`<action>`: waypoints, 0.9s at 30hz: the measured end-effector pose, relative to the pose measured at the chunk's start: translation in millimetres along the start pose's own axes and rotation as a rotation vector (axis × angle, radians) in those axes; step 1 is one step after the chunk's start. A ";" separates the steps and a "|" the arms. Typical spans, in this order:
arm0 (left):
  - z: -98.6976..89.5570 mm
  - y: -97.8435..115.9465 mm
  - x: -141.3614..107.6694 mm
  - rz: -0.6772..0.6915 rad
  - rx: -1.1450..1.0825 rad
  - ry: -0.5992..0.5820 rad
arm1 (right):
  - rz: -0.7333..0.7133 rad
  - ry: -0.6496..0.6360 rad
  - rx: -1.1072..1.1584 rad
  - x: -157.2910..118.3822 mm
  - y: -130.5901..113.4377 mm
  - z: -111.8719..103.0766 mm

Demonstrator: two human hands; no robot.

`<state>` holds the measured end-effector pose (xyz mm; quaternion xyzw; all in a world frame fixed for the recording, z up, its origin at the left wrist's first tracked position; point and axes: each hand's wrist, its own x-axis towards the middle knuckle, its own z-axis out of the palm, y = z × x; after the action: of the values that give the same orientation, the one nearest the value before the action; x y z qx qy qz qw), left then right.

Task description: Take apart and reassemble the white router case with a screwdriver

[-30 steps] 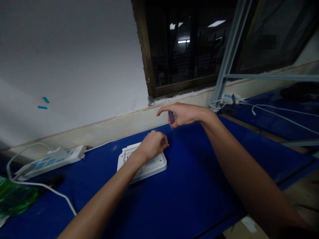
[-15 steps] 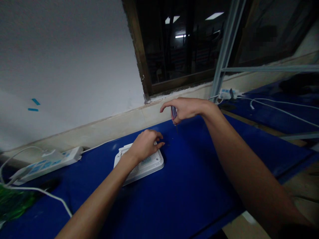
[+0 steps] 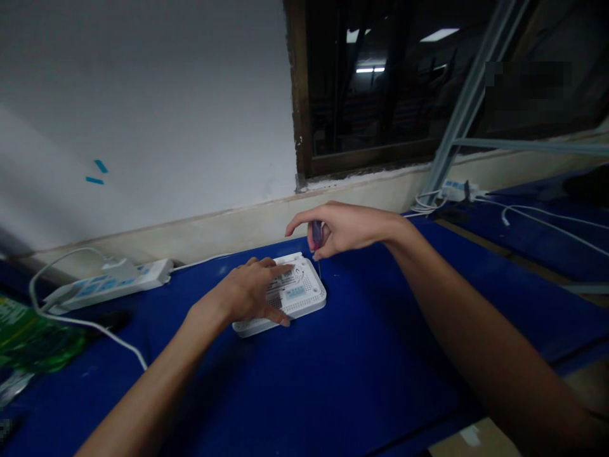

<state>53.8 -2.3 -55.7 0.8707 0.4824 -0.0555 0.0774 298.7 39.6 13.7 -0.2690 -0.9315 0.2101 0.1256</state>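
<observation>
A white plastic device (image 3: pixel 307 295) with a perforated face and a pale label lies on the blue table. My left hand (image 3: pixel 254 289) rests on its left part, fingers spread, thumb along the near edge. Above the device's far right corner, my right hand (image 3: pixel 328 231) grips a screwdriver (image 3: pixel 317 235) with a dark, reddish handle. Its thin shaft points down beside the device's right edge; whether the tip touches anything I cannot tell. A tiny dark speck lies on the table to the right of the device.
On the left are a white power strip (image 3: pixel 114 285) with a plug and cable, and a green plastic package (image 3: pixel 38 336). A second power strip (image 3: pixel 459 189) with white cables stands at the back right by a metal frame (image 3: pixel 457 127). Wall and window lie behind the table (image 3: pixel 333 381).
My left hand has opened out and now lies flat on the device. My right hand has brought the screwdriver left, close to the device's right side. The camera view has shifted.
</observation>
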 end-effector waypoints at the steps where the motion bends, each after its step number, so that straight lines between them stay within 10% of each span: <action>1: 0.2 -2.0 0.5 0.003 0.000 0.009 | -0.010 -0.001 -0.021 3.6 -2.1 4.0; 27: -1.2 -17.9 0.0 0.035 -0.050 0.001 | 0.054 -0.106 -0.227 15.5 -34.8 39.9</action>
<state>38.7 7.3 -56.0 0.8768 0.4685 -0.0418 0.0997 256.5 8.6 -3.6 -0.2948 -0.9471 0.1207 0.0393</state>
